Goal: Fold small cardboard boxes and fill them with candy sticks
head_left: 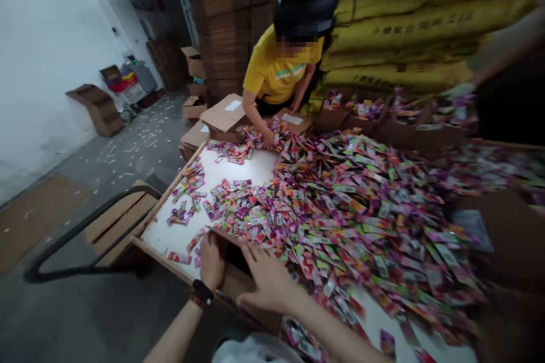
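One white table [255, 168] bears countless packets [361, 198]; left hand [212, 264] grasps one box [235, 282], right hand [271, 277] lies spread against it.

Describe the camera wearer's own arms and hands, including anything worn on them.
The left hand and right hand are ungloved. No sleeve shows on the left forearm or right forearm. A dark wristband, probably a watch, circles the left wrist; it is too blurred to show markings. Nothing visible is worn on the right wrist.
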`<state>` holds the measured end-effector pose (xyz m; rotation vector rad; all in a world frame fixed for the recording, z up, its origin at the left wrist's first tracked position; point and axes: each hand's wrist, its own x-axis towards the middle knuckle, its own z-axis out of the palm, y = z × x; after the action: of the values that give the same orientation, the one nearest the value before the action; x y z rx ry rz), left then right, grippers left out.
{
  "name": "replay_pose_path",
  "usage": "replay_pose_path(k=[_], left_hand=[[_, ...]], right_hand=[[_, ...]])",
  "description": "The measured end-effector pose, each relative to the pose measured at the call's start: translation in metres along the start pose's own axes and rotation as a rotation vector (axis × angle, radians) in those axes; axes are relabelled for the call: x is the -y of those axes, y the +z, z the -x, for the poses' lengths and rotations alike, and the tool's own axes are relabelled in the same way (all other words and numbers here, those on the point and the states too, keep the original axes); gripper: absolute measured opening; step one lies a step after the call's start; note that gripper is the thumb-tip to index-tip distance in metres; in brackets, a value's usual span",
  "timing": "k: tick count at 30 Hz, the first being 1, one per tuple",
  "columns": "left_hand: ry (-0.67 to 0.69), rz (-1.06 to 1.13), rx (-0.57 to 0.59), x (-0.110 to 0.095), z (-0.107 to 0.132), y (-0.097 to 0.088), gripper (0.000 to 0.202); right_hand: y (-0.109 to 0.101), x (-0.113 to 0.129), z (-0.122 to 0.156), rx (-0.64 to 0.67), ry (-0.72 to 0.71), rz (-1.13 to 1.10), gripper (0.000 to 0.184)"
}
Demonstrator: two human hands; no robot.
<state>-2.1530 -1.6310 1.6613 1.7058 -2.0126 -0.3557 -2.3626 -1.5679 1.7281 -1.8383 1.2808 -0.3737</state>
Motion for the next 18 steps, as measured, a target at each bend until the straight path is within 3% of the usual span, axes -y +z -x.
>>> replay_pose_path(k=[3,5,7,9,11,13,15,18], left_hand=[[-0.158,0.298,-0.151,0.021,0.007,-0.004,0.042],[-0.177,0.411,-0.086,0.029,0.006,-0.013,0.054],[-0.037,0.337,0.076,0.03,-0.003,-0.023,0.06],[0.241,0.096,0.364,0.02,-0.02,-0.031,0.069],[0.513,-0.21,0.728,0.002,-0.037,-0.035,0.1],[0.667,-0.463,0.979,-0.019,-0.05,-0.037,0.13],[0.744,-0.624,1.045,-0.034,-0.055,-0.038,0.142],[0.85,-0.673,1.006,-0.031,-0.05,-0.036,0.131]], right_hand=[[0.032,-0.004,0.004,0.036,-0.099,0.118,0.115],[0.043,-0.013,0.013,0.027,-0.144,0.168,0.111],[0.045,-0.019,0.021,-0.014,-0.165,0.235,0.11],[0.042,-0.02,0.024,-0.041,-0.188,0.316,0.109],[0.038,-0.019,0.023,-0.055,-0.192,0.386,0.109],[0.041,-0.019,0.018,-0.073,-0.173,0.402,0.109],[0.05,-0.019,0.013,-0.103,-0.175,0.335,0.107],[0.067,-0.025,0.009,-0.262,-0.226,0.016,0.095]])
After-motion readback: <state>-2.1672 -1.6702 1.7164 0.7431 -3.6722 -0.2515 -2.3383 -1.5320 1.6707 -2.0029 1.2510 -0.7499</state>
